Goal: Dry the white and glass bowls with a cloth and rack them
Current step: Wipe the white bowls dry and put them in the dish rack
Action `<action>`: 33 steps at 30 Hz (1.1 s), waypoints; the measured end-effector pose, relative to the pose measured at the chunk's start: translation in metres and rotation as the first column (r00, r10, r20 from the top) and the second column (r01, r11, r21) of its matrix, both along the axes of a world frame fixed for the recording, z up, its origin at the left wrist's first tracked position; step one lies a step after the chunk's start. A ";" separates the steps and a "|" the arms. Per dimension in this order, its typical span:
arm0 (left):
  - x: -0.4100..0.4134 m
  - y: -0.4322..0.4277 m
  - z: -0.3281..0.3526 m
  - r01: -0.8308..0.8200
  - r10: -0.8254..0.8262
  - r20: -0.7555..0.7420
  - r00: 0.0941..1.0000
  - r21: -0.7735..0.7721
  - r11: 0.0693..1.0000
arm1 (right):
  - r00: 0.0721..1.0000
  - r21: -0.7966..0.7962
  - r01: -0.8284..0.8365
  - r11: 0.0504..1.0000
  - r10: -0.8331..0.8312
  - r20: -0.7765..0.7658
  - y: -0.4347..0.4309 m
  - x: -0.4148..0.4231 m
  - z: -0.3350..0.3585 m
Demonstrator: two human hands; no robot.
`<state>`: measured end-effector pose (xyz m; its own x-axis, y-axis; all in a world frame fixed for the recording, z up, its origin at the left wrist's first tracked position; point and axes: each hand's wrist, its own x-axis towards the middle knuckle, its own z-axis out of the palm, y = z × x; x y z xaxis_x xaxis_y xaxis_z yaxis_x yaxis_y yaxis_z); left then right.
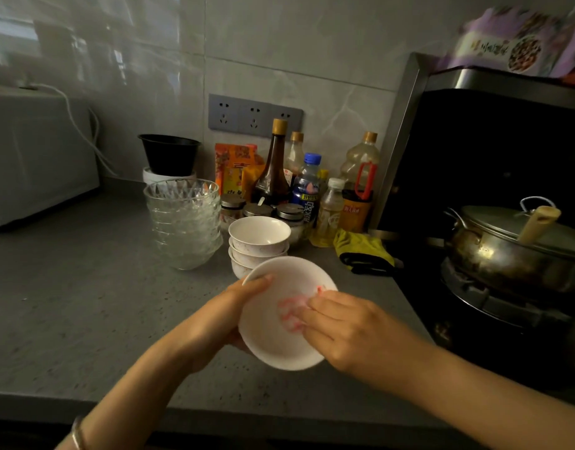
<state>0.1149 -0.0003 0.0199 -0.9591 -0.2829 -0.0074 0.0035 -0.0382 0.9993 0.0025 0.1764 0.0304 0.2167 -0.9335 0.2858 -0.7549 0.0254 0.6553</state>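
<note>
My left hand [221, 316] grips a white bowl [273, 336] by its left rim, tilted toward me above the grey counter. My right hand [341, 326] presses a small pink and white cloth [292, 308] against the inside of that bowl; most of the cloth is hidden under my fingers. Just behind it stands a stack of white bowls [258, 241]. A stack of several cut-glass bowls [184, 219] stands to their left.
Bottles and seasoning jars [305, 190] crowd the wall behind the bowls. A black tub [169, 154] sits on a white container at the back. A yellow-green cloth [364, 251] lies by the stove, where a lidded steel pot [513, 251] sits. A white appliance [36, 157] stands far left.
</note>
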 end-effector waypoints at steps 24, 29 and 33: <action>-0.014 0.006 -0.029 -0.186 0.206 -0.267 0.941 0.101 0.977 | 0.850 -0.132 0.097 0.986 -0.013 0.526 -0.047 0.025 -0.036; 0.006 -0.022 -0.004 0.148 -0.153 -0.133 0.979 -0.053 0.988 | 0.999 -0.043 -0.015 0.999 0.016 0.030 -0.026 0.016 -0.017; -0.008 -0.004 -0.014 0.049 -0.014 -0.321 0.947 0.103 0.993 | 0.993 -0.252 0.087 0.964 -0.064 0.097 -0.042 0.033 -0.011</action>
<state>0.1068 -0.0039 0.0058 -0.9247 -0.2670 0.2714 0.3184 -0.1513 0.9358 0.0351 0.1341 0.0197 0.1121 -0.8396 0.5315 -0.7981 0.2426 0.5515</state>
